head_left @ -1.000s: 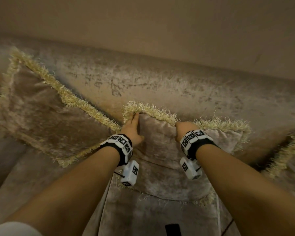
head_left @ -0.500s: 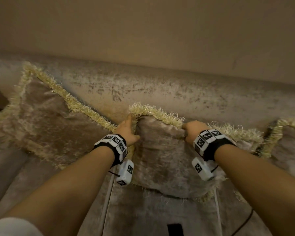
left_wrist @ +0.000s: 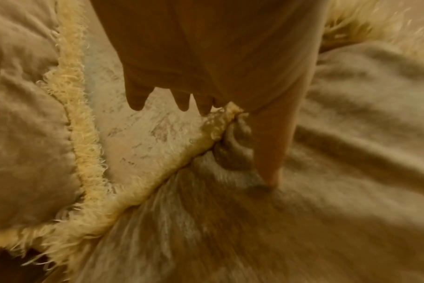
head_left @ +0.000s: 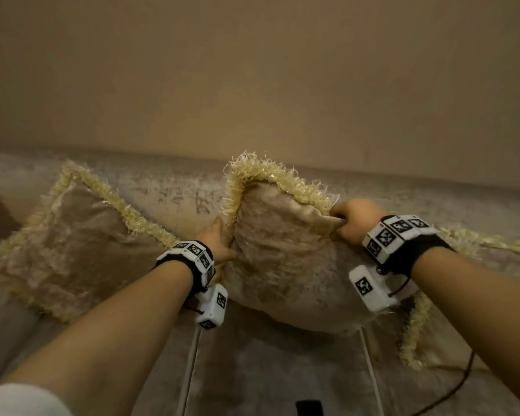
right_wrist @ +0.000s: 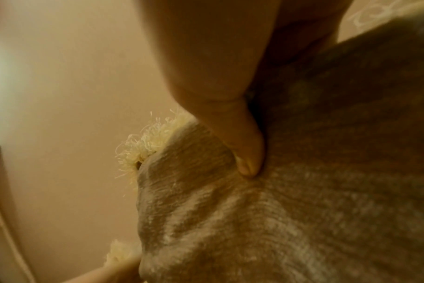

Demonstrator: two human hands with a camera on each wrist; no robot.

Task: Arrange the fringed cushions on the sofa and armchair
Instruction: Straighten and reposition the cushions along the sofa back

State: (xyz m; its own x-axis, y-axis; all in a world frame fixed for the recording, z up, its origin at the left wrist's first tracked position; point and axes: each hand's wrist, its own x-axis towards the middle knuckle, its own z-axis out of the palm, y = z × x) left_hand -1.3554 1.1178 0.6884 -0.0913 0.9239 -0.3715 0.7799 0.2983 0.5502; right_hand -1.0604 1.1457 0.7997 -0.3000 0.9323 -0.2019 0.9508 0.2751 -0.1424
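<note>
Gripping the cushion (head_left: 285,259) between them: left hand (head_left: 216,241), right hand (head_left: 353,220).

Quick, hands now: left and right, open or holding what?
Left hand: grips the middle cushion at its left fringed edge.
Right hand: grips the same cushion's top edge.

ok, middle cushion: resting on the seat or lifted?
Lifted. The middle cushion is gripped by left hand and right hand, its bottom edge hanging above the sofa seat.

held cushion (head_left: 285,265): crushed velvet, soft sheen
fringe (head_left: 270,172): shaggy cream yarn
sofa back (head_left: 174,193): worn, mottled velvet
wall (head_left: 252,70): matt, smooth
wrist trackers (head_left: 373,288): white plastic
</note>
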